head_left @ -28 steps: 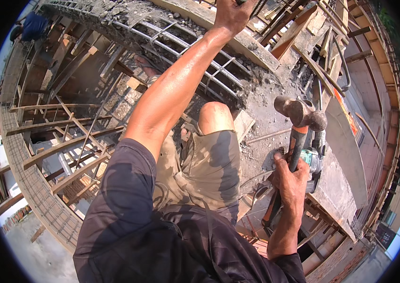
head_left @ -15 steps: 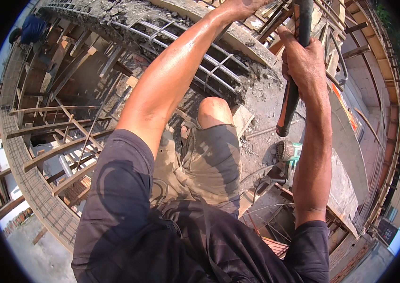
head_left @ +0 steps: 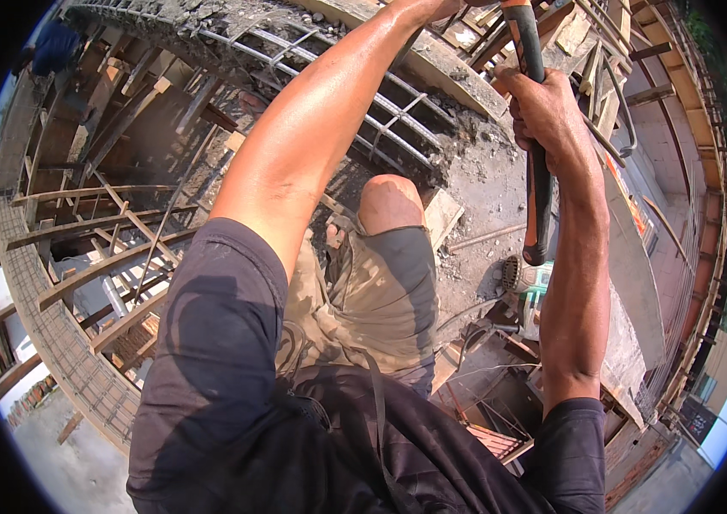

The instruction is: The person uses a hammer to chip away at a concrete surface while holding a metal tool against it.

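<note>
My right hand [head_left: 545, 116] is wrapped round the black-and-orange handle [head_left: 538, 193] of a long tool. The handle's top leans left and runs out at the upper edge, so the tool's head is out of sight. Its butt end hangs over rough concrete, just above a teal power tool [head_left: 535, 287] that lies partly behind my right forearm. My left arm stretches up across the middle to the top edge. Only a sliver of my left hand [head_left: 442, 8] shows there, and its fingers are cut off.
Exposed rebar [head_left: 398, 116] juts from a broken concrete beam ahead. Wooden props [head_left: 115, 265] and a curved rebar mesh strip [head_left: 72, 360] lie left. A grey board [head_left: 637, 265] stands at the right. A person in blue [head_left: 57, 47] is at the far upper left.
The tool handle has tilted, its top swinging left and its butt end shifting down and right. My right forearm has moved slightly right. My left hand has slid further out past the top edge.
</note>
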A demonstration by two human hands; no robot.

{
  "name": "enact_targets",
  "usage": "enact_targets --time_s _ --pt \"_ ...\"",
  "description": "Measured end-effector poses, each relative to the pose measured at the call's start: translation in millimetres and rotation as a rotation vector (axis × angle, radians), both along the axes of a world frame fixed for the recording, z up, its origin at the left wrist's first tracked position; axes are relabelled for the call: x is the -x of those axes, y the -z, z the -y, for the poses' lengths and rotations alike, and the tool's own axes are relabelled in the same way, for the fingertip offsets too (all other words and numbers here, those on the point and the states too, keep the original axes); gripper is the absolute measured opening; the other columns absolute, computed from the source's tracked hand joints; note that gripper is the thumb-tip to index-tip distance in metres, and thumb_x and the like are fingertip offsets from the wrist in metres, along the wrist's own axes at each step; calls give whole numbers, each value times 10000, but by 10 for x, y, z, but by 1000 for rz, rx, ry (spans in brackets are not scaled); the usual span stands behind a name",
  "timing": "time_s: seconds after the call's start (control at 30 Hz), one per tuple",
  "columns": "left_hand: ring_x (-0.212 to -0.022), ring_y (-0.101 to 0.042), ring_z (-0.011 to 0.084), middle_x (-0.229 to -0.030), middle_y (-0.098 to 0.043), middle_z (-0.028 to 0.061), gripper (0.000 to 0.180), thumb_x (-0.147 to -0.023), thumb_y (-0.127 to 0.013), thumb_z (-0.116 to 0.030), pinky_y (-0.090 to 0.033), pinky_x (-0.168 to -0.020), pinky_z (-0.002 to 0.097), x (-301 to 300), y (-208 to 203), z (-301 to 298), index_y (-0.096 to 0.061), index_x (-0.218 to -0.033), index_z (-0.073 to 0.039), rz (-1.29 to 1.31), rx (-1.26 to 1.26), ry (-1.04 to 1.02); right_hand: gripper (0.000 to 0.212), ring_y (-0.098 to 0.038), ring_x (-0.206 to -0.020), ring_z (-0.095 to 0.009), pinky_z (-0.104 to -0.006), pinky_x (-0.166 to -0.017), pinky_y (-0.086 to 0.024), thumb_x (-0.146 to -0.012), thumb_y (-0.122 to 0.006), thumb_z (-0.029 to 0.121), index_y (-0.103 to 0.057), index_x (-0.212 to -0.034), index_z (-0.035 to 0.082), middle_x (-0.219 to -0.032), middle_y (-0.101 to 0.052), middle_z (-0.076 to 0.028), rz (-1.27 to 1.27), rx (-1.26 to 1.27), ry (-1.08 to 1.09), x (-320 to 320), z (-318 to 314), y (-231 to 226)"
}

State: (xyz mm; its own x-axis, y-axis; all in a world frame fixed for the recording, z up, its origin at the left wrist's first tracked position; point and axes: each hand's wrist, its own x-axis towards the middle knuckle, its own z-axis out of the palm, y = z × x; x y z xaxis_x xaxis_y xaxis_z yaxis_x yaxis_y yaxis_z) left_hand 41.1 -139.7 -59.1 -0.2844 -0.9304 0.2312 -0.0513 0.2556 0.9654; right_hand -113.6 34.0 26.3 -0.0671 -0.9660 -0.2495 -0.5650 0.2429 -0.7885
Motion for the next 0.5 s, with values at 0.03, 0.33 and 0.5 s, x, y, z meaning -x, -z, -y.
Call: enact_targets --time_s 0.03,0.33,0.5 --pt "-672 -633 160 -826 -662 84 276 -921 -670 -310 -492 -539 315 -158 87 51 -648 -974 -40 -263 -184 -79 311 -361 -418 -43 -239 -383 -294 -888 -687 306 -503 -766 88 -554 -407 59 -2 -6 -9 -125 -56 72" --pt "-783 -605 110 -904 -662 52 281 -900 -667 -217 -469 -621 278 76 65 567 -628 -1118 -45 -139 74 -59 365 -317 -401 -37 -244 -370 -256 -919 -677 266 -399 -710 154 -527 -354 85 267 -324 321 81 -915 589" --pt "-888 -618 134 -1009 -684 69 407 -899 -680 -254 -487 -742 293 -20 32 306 -597 -1238 -46 -106 89 -109 326 -342 -393 -46 -243 -360 -280 -911 -682 227 -423 -737 133 -528 -387 69 295 -370 401 80 -1155 767"
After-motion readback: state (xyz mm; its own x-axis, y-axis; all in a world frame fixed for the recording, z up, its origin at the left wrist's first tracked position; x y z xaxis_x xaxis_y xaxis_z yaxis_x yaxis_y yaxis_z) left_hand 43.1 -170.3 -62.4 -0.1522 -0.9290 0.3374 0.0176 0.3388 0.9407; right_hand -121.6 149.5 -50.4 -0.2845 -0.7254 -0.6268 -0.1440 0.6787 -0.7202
